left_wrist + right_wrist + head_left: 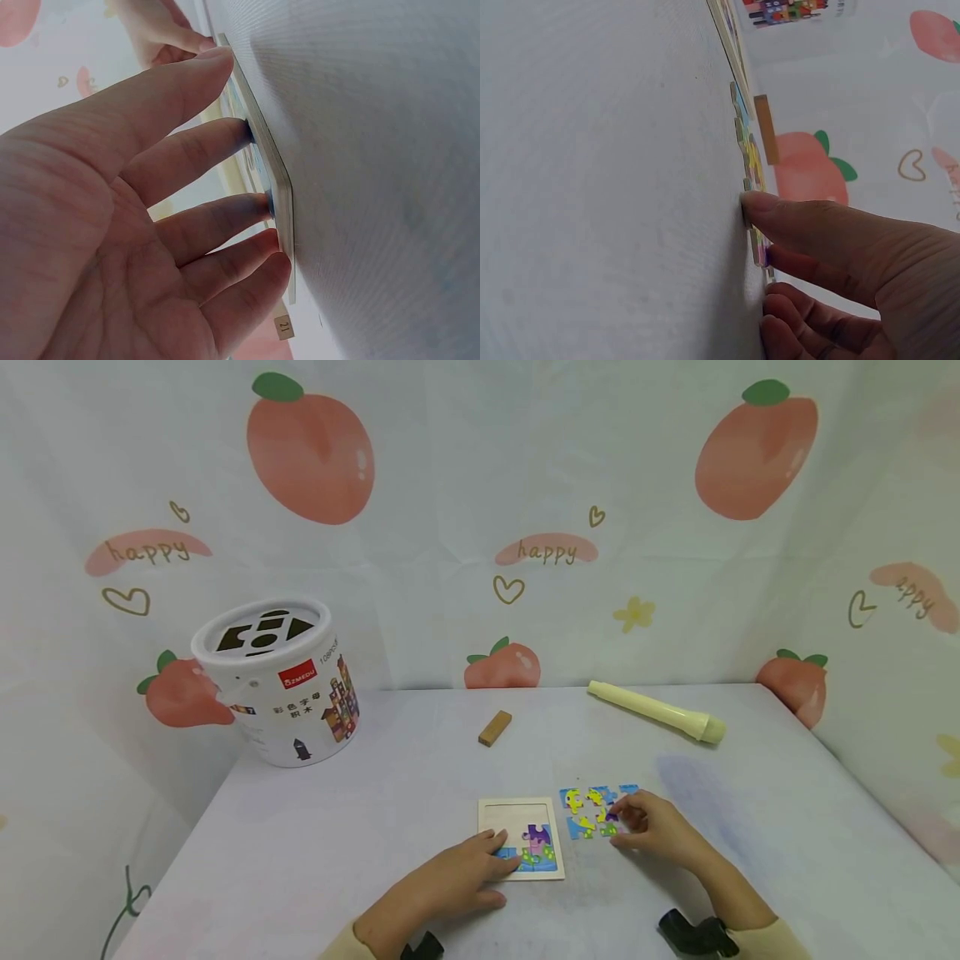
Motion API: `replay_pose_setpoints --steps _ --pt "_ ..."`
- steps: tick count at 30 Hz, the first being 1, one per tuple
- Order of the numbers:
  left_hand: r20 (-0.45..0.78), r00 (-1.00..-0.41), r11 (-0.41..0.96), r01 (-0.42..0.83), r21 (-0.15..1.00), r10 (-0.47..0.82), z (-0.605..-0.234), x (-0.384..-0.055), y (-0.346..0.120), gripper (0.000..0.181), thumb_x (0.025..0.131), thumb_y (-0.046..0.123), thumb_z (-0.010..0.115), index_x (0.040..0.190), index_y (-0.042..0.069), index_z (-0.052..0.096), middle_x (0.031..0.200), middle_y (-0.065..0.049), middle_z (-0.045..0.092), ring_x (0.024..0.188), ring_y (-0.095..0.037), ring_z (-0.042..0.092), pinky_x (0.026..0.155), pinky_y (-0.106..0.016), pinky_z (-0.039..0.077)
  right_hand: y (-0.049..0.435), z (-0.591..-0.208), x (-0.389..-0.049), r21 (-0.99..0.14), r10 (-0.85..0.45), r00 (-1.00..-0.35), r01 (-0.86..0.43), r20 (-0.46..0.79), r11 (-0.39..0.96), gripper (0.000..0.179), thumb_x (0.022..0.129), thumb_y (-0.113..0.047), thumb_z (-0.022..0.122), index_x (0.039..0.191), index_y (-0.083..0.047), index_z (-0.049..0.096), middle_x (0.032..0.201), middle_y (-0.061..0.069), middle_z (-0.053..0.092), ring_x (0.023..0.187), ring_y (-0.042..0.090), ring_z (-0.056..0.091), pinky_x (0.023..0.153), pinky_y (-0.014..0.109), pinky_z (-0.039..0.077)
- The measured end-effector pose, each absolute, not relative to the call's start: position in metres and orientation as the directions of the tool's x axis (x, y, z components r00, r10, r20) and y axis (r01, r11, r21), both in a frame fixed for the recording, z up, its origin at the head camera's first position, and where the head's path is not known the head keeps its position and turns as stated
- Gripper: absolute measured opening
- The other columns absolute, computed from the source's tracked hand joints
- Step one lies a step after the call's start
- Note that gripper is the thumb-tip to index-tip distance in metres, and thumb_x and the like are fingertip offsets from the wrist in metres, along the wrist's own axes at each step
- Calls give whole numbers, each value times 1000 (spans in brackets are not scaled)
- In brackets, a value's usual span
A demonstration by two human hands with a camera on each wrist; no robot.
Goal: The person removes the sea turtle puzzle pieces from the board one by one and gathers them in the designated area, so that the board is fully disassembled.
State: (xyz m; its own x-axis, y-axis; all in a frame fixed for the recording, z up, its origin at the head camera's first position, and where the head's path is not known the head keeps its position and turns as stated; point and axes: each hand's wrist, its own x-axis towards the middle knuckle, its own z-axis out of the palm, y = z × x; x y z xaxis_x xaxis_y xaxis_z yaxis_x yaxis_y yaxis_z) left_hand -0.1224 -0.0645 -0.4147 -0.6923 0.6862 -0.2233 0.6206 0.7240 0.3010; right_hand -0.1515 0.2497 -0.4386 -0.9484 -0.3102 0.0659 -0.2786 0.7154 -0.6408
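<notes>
"While the left hand (467, 870) rests, fingers spread, on the wooden tray (506, 817), which step is in hand?"

"Piece selection, apparently: the right hand (660, 828) bends at the loose puzzle pieces (573, 802) beside the tray's right edge; whether thumb and forefinger pinch one, I cannot tell."

"Next move?"

"Probably a pinch, then placement in the tray, which lies well short of the back edge of the bench (420, 760)."
</notes>
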Motion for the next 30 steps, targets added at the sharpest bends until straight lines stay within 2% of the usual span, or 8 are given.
replay_pose_setpoints --steps 17,23,30 --pt "-231 -695 729 613 303 681 -411 -122 -63 49 84 39 65 131 28 54 145 -8 42 135 -27 39 106 -40 39 251 -433 -149 -667 -332 -941 -284 58 689 33 71 -16 80 94 -1 63 81 2 52 69 4 42 57 19 40" --pt "-223 -713 740 591 320 665 -410 -122 -63 50 83 39 67 130 28 55 144 -7 44 134 -26 41 106 -41 39 253 -428 -150 -671 -356 -934 -279 23 687 40 72 -22 80 99 1 62 84 3 57 73 6 46 61 20 44" --pt "-215 -727 751 579 318 651 -411 -120 -60 51 82 40 68 129 27 56 142 -7 46 132 -25 43 105 -40 41 241 -419 -154 -645 -337 -941 -284 44 709 37 73 -21 79 99 1 64 92 5 61 81 13 52 68 22 50"
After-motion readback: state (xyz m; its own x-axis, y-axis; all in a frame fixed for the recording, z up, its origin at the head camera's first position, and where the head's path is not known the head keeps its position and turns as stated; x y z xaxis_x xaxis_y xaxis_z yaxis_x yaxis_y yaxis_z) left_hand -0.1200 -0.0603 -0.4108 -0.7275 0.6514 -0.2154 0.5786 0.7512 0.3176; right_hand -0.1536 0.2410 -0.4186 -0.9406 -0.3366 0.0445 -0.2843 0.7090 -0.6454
